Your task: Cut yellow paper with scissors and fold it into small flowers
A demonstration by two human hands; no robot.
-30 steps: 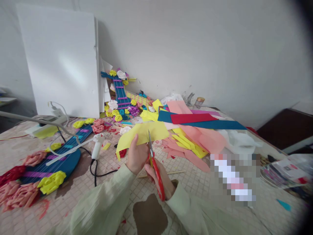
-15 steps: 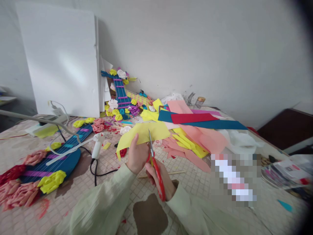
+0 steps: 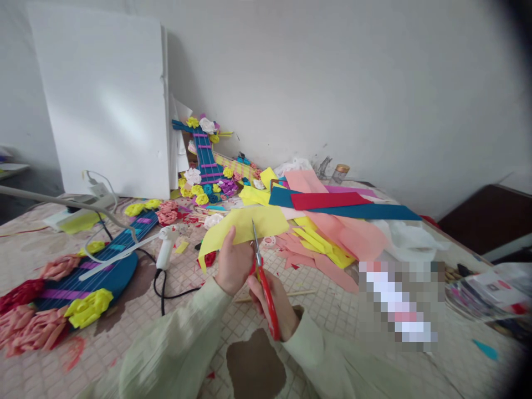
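Note:
My left hand (image 3: pixel 235 262) pinches the lower edge of a sheet of yellow crepe paper (image 3: pixel 245 223), its thumb lying on the front. The paper's left end curls downward. In my right hand (image 3: pixel 274 302) is a pair of scissors with red handles (image 3: pixel 269 303), pointing up and away from me. Their metal blades lie against the yellow sheet near its middle, and they look nearly closed. Whether the blades have cut into the paper I cannot tell. A thin wooden stick (image 3: pixel 299 293) lies on the table behind my right hand.
To the left lies a blue paper guitar (image 3: pixel 120 271) with paper flowers, beside a white glue gun (image 3: pixel 165 252) with its cord. A second decorated guitar (image 3: pixel 203 155) leans at the back. Crepe strips (image 3: pixel 344 211) pile up at right. A glass jar (image 3: pixel 339 174) stands by the wall.
Almost nothing differs. The hands, scissors and yellow paper hold nearly the same place, with only a very slight shift of the scissors.

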